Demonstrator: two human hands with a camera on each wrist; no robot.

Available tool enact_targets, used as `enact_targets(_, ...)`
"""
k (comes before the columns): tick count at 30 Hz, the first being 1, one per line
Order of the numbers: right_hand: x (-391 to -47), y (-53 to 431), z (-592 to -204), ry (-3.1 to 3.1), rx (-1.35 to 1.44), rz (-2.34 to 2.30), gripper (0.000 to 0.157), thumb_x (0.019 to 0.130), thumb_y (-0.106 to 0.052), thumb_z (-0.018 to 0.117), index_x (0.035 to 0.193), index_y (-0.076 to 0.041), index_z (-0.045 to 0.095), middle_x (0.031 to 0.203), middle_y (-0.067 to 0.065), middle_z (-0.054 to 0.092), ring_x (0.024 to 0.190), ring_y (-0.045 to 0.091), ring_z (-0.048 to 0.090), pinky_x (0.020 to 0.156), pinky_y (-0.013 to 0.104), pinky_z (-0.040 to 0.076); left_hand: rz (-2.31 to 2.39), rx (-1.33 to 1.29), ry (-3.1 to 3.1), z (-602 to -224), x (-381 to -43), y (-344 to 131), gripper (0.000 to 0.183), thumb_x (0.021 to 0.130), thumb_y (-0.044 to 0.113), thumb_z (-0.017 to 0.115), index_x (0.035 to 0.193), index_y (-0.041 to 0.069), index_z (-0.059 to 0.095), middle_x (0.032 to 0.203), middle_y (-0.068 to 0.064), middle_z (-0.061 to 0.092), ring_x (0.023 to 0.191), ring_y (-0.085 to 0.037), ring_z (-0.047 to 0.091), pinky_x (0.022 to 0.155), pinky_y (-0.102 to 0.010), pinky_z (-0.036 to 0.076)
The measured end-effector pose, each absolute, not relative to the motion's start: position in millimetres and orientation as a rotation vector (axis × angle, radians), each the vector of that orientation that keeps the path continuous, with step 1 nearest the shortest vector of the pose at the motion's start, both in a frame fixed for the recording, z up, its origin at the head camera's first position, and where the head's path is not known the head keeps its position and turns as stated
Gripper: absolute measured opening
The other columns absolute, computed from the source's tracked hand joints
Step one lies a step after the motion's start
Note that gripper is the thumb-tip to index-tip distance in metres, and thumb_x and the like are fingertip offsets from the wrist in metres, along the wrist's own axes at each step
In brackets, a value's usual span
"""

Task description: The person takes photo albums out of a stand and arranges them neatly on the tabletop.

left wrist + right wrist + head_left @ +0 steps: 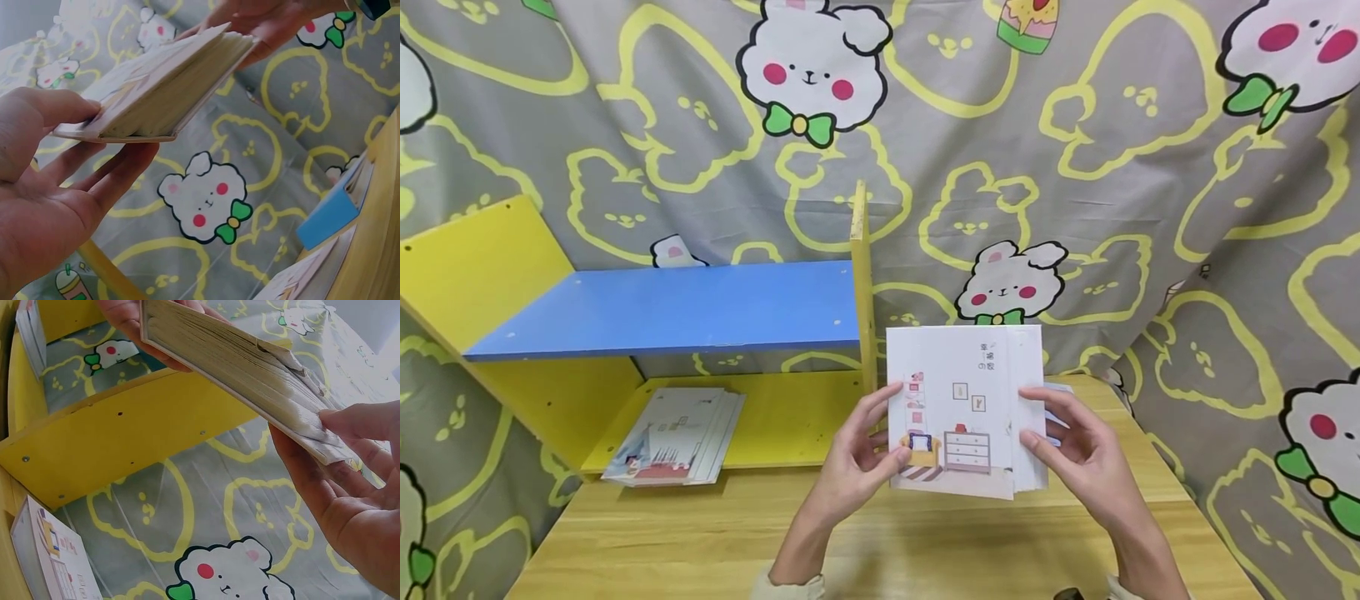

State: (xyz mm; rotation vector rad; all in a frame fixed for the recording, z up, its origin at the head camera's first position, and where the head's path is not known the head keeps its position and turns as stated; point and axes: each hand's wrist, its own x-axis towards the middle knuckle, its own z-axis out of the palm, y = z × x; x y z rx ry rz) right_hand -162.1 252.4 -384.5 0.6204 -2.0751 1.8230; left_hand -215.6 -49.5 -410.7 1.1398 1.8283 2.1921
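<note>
Both hands hold up a thick white book above the table. Its cover shows an armchair, a chest of drawers and small framed pictures. My left hand grips the left edge, thumb on the cover and fingers behind. On the opposite edge, my right hand pinches the book with its thumb in front. The page block shows from below in the left wrist view, and the page edges look uneven in the right wrist view. A blue book and another white book lie on the table, mostly hidden from the head view.
A shelf unit with a blue board and yellow side panel stands at the left. White illustrated books lie on its lower yellow board. The wooden table runs in front; a patterned curtain hangs behind.
</note>
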Motion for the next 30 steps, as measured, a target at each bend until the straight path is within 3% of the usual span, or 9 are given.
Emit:
enact_targets(12, -167, 254, -390, -2.122, 0.591, 1.847, 0.048, 0.095, 0.011, 0.064, 0.141, 0.003, 0.052, 0.136, 0.012, 0.059, 0.112, 0.02, 0.069, 0.073, 0.04, 0.064, 2.209, 1.116, 1.828, -416, -217, -48, 0.071, 0.096, -0.008, 0.062, 0.158, 0.015, 0.036, 0.157, -0.017, 0.042, 0.112, -0.033, 0.069, 0.079, -0.049, 0.062)
enact_targets(30, -174, 260, -398, -2.186, 0.561, 1.794, 0.045, 0.097, 0.007, 0.065, 0.14, 0.001, 0.055, 0.138, 0.012, 0.056, 0.115, 0.016, 0.066, 0.08, 0.03, 0.062, 2.194, 1.119, 1.88, -428, -225, -41, 0.064, 0.099, -0.006, 0.058, 0.157, 0.014, 0.038, 0.158, -0.018, 0.04, 0.11, -0.037, 0.069, 0.079, -0.043, 0.063)
